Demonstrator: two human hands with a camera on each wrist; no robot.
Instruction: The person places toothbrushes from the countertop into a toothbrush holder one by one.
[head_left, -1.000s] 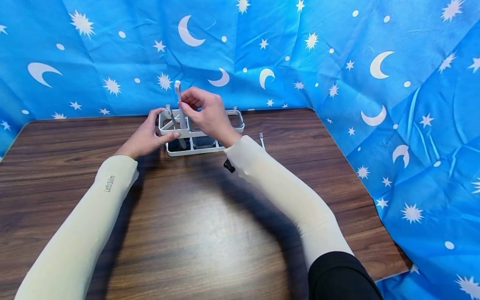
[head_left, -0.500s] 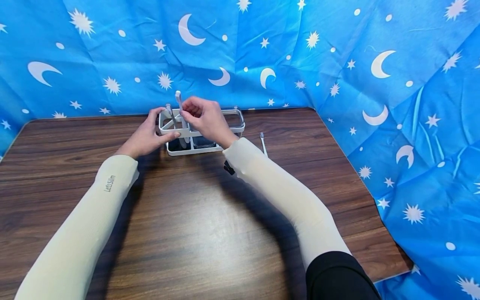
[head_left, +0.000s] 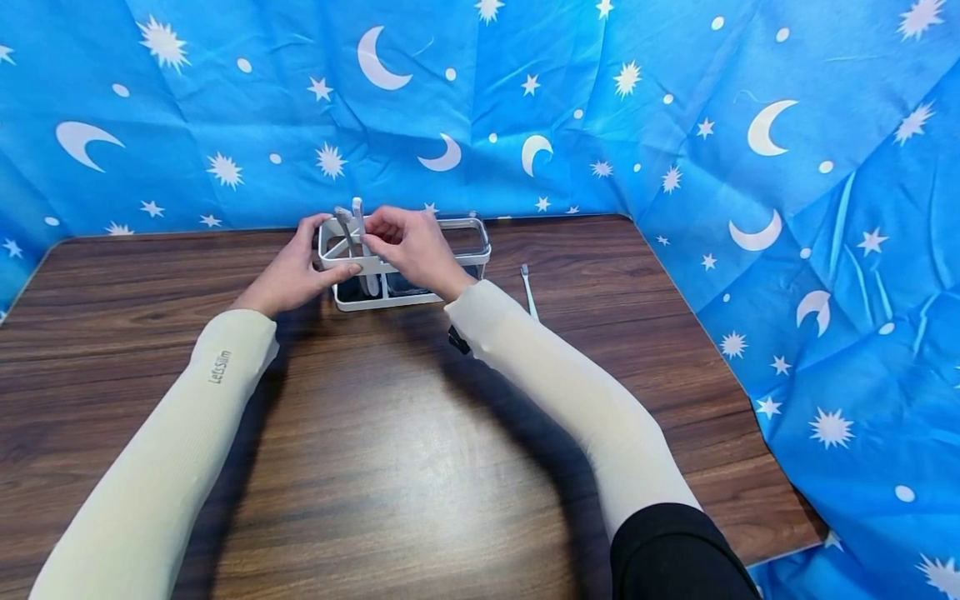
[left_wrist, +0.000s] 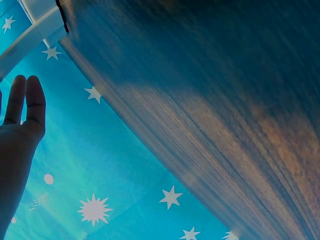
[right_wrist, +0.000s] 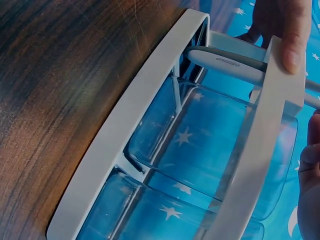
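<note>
A white toothbrush holder (head_left: 401, 301) with a raised rail stands at the table's back. My left hand (head_left: 288, 271) grips its left end, thumb on the front of the upper rail and fingers reaching behind. With thumb and fingers, my right hand (head_left: 416, 248) pinches a white toothbrush (head_left: 357, 207) standing head-up in the left compartment. Beside it leans a grey toothbrush (head_left: 344, 223) in that same section. In the right wrist view, a white-and-grey toothbrush handle (right_wrist: 225, 64) reaches down near the holder's base, and clear cups (right_wrist: 210, 140) fill the other sections.
Another toothbrush (head_left: 529, 293) lies on the wooden table (head_left: 390, 433) right of the holder, partly behind the right sleeve (head_left: 555, 392). A blue curtain (head_left: 480, 108) with moons and stars hangs along the back and right edges.
The right hand has moved down with the white toothbrush, which now sits lower in the left compartment. The left hand has kept its grip on the holder.
</note>
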